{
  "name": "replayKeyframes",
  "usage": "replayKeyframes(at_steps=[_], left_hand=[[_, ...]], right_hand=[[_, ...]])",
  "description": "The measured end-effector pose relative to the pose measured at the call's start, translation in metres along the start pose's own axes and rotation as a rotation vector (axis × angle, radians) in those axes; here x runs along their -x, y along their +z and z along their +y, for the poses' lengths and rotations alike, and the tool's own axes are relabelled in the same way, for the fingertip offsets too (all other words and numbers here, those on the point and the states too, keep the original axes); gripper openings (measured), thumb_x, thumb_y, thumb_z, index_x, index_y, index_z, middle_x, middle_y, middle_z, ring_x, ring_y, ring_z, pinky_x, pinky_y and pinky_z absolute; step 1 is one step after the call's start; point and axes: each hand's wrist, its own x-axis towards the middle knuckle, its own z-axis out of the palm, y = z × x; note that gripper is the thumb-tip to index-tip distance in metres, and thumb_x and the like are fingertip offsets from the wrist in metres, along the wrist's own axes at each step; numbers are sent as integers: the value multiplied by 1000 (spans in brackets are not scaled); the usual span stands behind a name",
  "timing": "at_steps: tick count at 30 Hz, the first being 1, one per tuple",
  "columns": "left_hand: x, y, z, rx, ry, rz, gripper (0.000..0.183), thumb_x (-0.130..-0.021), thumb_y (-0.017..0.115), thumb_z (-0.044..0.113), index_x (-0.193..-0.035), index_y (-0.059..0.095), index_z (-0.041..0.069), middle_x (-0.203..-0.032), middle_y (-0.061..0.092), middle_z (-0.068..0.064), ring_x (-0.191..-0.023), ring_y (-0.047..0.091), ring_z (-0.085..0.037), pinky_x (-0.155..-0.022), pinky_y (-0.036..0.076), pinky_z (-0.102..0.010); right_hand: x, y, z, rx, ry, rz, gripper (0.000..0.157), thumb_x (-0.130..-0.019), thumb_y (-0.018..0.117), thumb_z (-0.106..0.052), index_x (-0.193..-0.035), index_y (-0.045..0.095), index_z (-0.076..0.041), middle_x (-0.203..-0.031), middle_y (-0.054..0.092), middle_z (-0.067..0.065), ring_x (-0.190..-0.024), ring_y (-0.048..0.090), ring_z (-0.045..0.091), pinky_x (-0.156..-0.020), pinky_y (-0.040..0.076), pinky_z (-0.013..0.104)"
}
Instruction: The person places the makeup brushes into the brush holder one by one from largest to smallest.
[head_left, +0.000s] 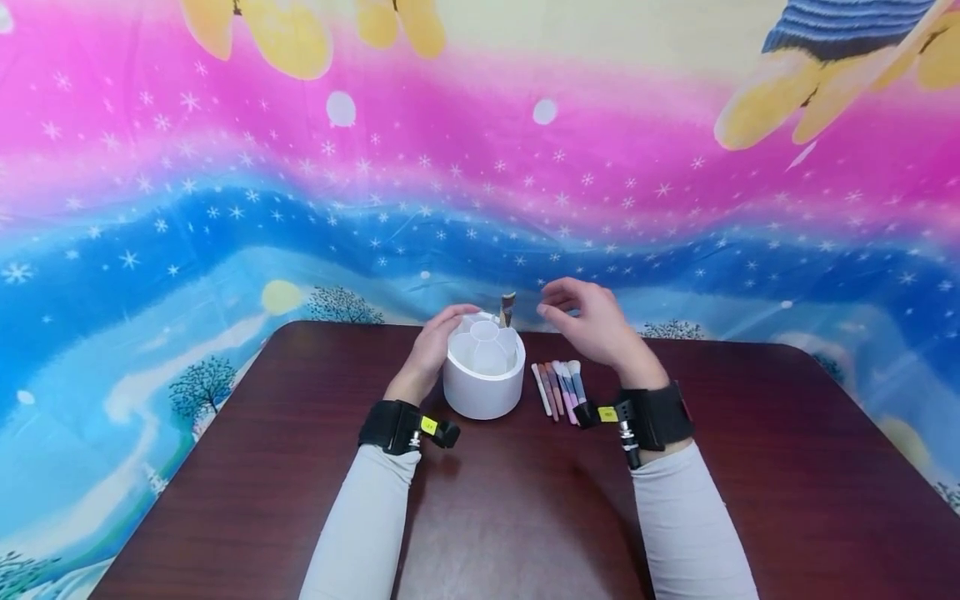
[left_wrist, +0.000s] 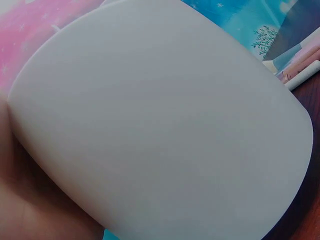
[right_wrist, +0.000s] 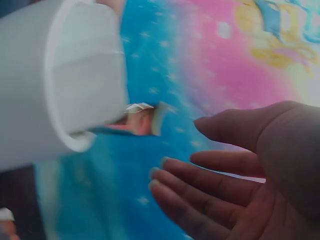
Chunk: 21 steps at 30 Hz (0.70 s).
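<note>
A white round holder [head_left: 483, 398] with inner dividers stands on the table, its front rim lower than its back. My left hand [head_left: 429, 348] holds it round its left and back side. In the left wrist view the holder's smooth wall [left_wrist: 165, 120] fills most of the picture. At the holder's back right, a shiny brown-and-gold piece with a pale tip, seemingly a makeup brush [head_left: 507, 308], sticks up. My right hand [head_left: 596, 329] hovers to the right of it, fingers apart and holding nothing. The right wrist view shows a gap between that brush [right_wrist: 145, 121] and my fingertips.
Several makeup brushes [head_left: 558, 390] lie side by side on the dark brown table [head_left: 510, 517], right of the holder and below my right hand. A colourful snowflake-patterned cloth [head_left: 480, 183] hangs behind the table's far edge. Each wrist wears a black strap [head_left: 390, 427] with a small camera.
</note>
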Motion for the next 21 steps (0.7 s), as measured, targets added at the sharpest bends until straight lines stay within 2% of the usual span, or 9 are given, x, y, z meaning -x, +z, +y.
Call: replayKeyframes(at_steps=[2,5,9,14,18,21], left_hand=[[0,0,0,4,2,-8,35,-101,32,21,-124,57,15,-126,52,-2,-114,46,-19,-100,31,-45],[0,0,0,2,2,-14,35,-101,31,20,-124,56,14,-126,52,-4,-113,47,-19,-99,32,-45],[-4,-2,-3,19,8,-21,34,-100,31,20,-122,57,15,-123,54,-5,-111,49,-20,-99,33,-44],[-4,-3,-5,26,-5,-28,33,-100,32,21,-121,57,15,-123,54,-6,-111,49,-20,-99,33,-44],[-2,-3,-5,6,-17,-24,33,-100,32,22,-121,57,16,-125,53,-4,-112,49,-20,-99,33,-45],[-2,-2,-3,-23,-8,-30,33,-101,32,23,-122,57,18,-126,51,-3,-113,48,-19,-99,33,-45]], right_hand=[[5,-11,-1,26,-3,-20,30,-91,59,-28,-117,58,-12,-105,63,2,-95,56,16,-81,47,43],[11,-23,2,98,-31,-110,28,-91,59,-26,-114,60,-9,-102,64,3,-93,57,16,-82,48,42],[13,-25,16,169,-36,-216,26,-90,61,-20,-110,62,-4,-97,65,7,-89,59,19,-81,49,43],[12,-12,47,247,132,-297,23,-87,62,-13,-106,62,0,-97,63,11,-86,57,23,-77,49,44],[15,-1,68,302,287,-436,15,-87,63,-15,-93,63,-1,-87,61,11,-74,55,23,-65,47,39],[16,3,74,303,362,-487,17,-87,64,-19,-83,63,-3,-75,60,10,-64,54,21,-58,43,35]])
